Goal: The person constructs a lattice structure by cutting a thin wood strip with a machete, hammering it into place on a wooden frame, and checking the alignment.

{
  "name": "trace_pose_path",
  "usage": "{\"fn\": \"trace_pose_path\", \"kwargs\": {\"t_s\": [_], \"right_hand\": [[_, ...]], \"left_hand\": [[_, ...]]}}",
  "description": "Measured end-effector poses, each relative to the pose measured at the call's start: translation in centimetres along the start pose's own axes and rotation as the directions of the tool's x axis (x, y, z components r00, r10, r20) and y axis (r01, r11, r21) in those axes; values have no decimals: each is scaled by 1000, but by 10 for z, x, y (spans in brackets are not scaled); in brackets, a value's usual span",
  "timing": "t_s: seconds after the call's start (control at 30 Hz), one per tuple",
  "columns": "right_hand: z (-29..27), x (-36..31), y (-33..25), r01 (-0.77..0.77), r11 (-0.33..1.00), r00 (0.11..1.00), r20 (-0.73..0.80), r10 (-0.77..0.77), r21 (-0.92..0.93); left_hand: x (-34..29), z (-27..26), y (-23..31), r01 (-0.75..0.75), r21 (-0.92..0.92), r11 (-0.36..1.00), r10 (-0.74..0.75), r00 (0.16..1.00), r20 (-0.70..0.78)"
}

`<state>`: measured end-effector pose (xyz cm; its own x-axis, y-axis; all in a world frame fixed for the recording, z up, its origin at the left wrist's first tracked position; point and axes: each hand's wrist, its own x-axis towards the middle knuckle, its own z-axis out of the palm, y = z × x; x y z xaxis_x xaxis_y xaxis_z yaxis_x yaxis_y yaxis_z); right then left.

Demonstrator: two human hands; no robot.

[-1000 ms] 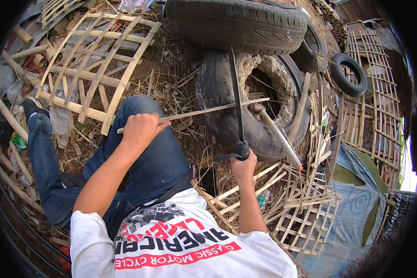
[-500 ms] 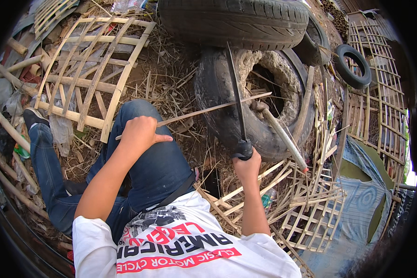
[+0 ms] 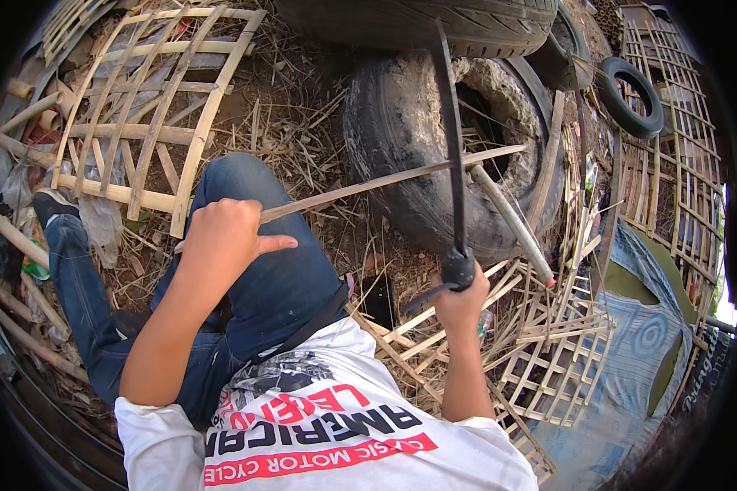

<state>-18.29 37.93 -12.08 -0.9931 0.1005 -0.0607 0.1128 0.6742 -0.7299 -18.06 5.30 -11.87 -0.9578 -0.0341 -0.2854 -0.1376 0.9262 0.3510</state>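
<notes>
My left hand (image 3: pixel 221 245) is closed around the near end of a long bamboo strip (image 3: pixel 360 186), over my bent knee, thumb stretched out along it. The strip slants up and right across a worn tyre (image 3: pixel 389 155) that has a rough, concrete-like ring inside. My right hand (image 3: pixel 464 304) grips the black handle of a machete (image 3: pixel 453 131). Its dark blade points away from me and crosses the strip near the far end; whether they touch I cannot tell. Against the tyre leans a pale rod (image 3: pixel 512 225), its upper end partly hidden behind the strip.
Another tyre (image 3: pixel 434 29) lies on top at the back. Woven bamboo lattices stand at the left (image 3: pixel 151 131) and lie at the right (image 3: pixel 561 368). Loose slats (image 3: pixel 458 315) are near my right forearm. A blue patterned cloth (image 3: pixel 614 393) covers the right side. A small tyre (image 3: pixel 630 96) rests farther back.
The machete has moved right, its blade now across the strip nearer its far end. The strip's far end has risen and shifted right. My left hand still holds it.
</notes>
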Motion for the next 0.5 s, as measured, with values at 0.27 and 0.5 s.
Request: {"fn": "trace_pose_path", "kwargs": {"t_s": [0.27,0.5], "right_hand": [[32,16,39,-64,994,995,68,70,-89],[18,8,1,54,998,998,-22,-55,-41]], "left_hand": [[23,40,-15,-27,-17,999,28,998,64],[-16,-20,-2,-67,170,983,97,980,-173]]}}
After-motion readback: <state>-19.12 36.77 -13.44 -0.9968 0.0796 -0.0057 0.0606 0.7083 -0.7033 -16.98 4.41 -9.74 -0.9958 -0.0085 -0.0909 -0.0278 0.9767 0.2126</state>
